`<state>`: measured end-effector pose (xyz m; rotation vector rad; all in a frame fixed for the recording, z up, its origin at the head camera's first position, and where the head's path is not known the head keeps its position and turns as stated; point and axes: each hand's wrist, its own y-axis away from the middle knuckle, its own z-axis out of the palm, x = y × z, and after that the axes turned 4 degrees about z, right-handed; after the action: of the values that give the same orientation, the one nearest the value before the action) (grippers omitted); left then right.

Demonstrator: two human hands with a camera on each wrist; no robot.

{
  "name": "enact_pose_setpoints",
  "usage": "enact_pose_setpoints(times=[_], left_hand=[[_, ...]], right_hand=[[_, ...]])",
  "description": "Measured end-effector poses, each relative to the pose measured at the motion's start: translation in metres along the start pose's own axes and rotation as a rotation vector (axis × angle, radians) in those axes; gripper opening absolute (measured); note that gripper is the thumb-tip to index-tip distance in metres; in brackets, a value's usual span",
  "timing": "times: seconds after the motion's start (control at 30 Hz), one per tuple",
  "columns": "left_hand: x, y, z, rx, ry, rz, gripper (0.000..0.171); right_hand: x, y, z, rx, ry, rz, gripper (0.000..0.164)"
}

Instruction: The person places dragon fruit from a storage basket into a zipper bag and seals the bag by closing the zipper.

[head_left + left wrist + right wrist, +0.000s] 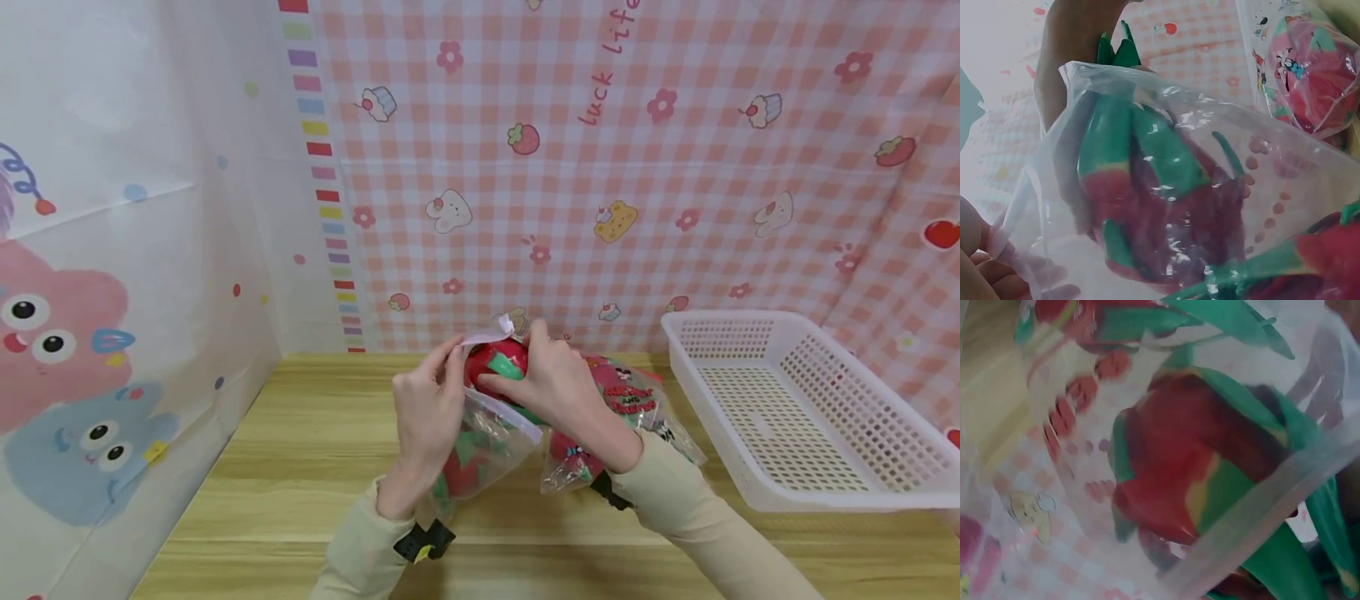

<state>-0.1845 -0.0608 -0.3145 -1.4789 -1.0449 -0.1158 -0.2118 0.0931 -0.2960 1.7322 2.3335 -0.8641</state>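
A red dragon fruit with green scales [497, 360] is at the mouth of a clear plastic bag [504, 410]. My right hand [562, 387] grips this fruit, thumb across its front. With its fingers and thumb, my left hand [429, 404] pinches the bag's rim on the left side. Deeper in the same bag lies another dragon fruit [463, 467], seen through the plastic. In the left wrist view, the held fruit [1166, 194] shows behind the film, its green tip above the rim. The right wrist view has the fruit [1179, 456] close up, with the pale rim band across it.
A second clear bag [630, 400] with "Mickey and Friends" print, holding red and green fruit, lies right of my right hand. Farther right stands a white perforated plastic basket [847, 500]. The wooden table [285, 467] meets a checked cloth backdrop [555, 183].
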Motion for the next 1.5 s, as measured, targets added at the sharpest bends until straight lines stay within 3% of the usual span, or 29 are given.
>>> enact_pose_setpoints(times=[0.1, 0.17, 0.27, 0.33, 0.43, 0.57, 0.7, 0.8, 0.93, 1.03, 1.23, 1.37, 1.5], left_hand=[[-0.003, -0.001, 0.000, 0.043, -0.001, -0.003, 0.023], [-0.005, -0.002, 0.000, 0.065, 0.006, -0.013, 0.023], [-0.006, -0.002, 0.000, 0.071, 0.022, -0.028, 0.024], [-0.005, -0.002, 0.000, 0.063, 0.026, -0.036, 0.024], [-0.005, -0.001, 0.002, 0.055, 0.034, -0.052, 0.024], [-0.005, 0.001, 0.006, 0.054, 0.038, -0.044, 0.023], [-0.006, 0.001, 0.009, 0.053, 0.035, -0.015, 0.023], [-0.008, 0.001, 0.009, 0.078, 0.017, -0.005, 0.022], [-0.011, 0.000, 0.007, 0.095, 0.005, -0.007, 0.021], [-0.011, 0.000, 0.007, 0.080, 0.007, -0.012, 0.022], [-0.009, -0.004, 0.003, 0.091, 0.018, 0.003, 0.023], [-0.012, -0.009, -0.003, 0.132, 0.021, -0.026, 0.021], [-0.017, -0.007, -0.006, 0.080, 0.030, -0.084, 0.020]], right_hand=[[0.010, -0.005, -0.004, -0.150, -0.213, 0.110, 0.047], [0.022, -0.009, -0.007, -0.269, -0.352, 0.140, 0.034], [0.041, -0.012, -0.008, -0.388, -0.492, 0.121, 0.023], [0.051, -0.013, -0.007, -0.417, -0.526, 0.079, 0.022], [0.061, -0.014, -0.006, -0.341, -0.436, 0.000, 0.016], [0.065, -0.013, -0.006, -0.144, -0.251, -0.073, 0.005], [0.071, -0.011, -0.007, 0.013, -0.059, -0.019, 0.021], [0.079, -0.010, -0.010, -0.022, 0.013, 0.049, 0.026], [0.090, -0.009, -0.013, -0.243, -0.047, 0.097, 0.025], [0.095, -0.007, -0.012, -0.311, -0.094, 0.082, 0.035], [0.089, -0.010, -0.015, -0.171, -0.183, -0.047, 0.039], [0.077, -0.016, -0.023, -0.010, -0.276, -0.047, 0.035], [0.071, -0.019, -0.025, 0.125, -0.310, -0.049, 0.033]])
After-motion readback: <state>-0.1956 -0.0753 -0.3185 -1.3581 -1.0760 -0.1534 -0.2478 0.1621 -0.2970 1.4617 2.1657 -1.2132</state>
